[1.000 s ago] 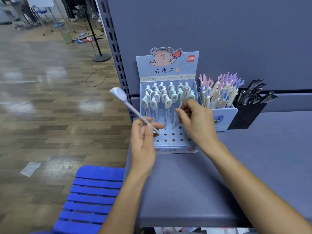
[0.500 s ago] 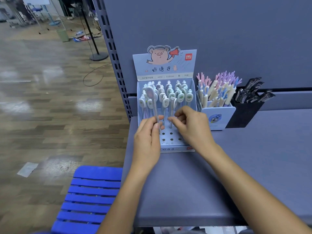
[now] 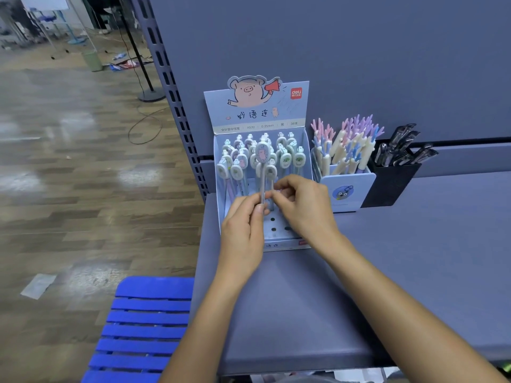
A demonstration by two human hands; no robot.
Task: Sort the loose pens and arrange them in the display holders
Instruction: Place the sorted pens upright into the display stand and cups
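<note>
Left hand (image 3: 243, 233) pinches a pen (image 3: 262, 172) upright over the display box (image 3: 306, 145), its pig-printed oval cap above the racked pens (image 3: 284, 158). Right hand (image 3: 302, 210) curls beside the shaft; its grip is unclear. Box stands on the shelf (image 3: 414, 258), a white cup (image 3: 359, 189) and black holder (image 3: 390, 183) alongside.
</note>
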